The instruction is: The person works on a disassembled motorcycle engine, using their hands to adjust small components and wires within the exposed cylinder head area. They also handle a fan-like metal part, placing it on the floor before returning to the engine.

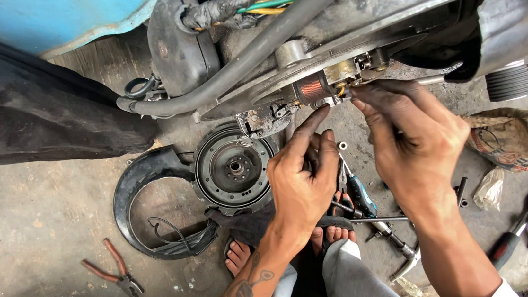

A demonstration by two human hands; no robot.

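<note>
A small part beside the copper coil [312,88], up on the engine, is pinched by the left hand [300,184] and right hand [415,143]. It seems to be getting fitted; steady, careful fingers are needed next.

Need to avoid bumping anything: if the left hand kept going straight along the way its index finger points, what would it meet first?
The left hand points up and right at the engine. Its index fingertip is already at the small metal fitting just below the copper coil, so that comes first, probably. Depth is hard to judge.
</note>
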